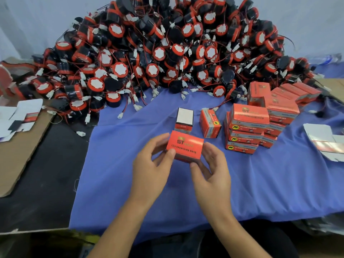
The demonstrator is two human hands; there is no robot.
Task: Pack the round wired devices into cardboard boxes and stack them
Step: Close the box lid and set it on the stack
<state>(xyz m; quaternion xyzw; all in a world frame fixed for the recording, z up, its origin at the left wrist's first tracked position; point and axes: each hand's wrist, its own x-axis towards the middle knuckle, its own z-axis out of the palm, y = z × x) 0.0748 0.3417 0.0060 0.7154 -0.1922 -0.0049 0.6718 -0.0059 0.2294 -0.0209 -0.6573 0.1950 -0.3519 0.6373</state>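
Round wired devices [167, 53] are lying heaped along the far edge of the blue cloth [121, 174], wires tangled. You are holding a red box [185, 144] over the cloth's middle, both hands on it. Your left hand [150, 164] is pinching its left end between thumb and curled fingers. Your right hand [210, 168] is gripping the right end, thumb at the near edge. Just beyond, an open-topped box [184, 118] and a closed box [210, 123] are standing apart. Stacked boxes [249, 127] are sitting toward the right edge. Flat cartons [18, 116] are lying off the left edge.
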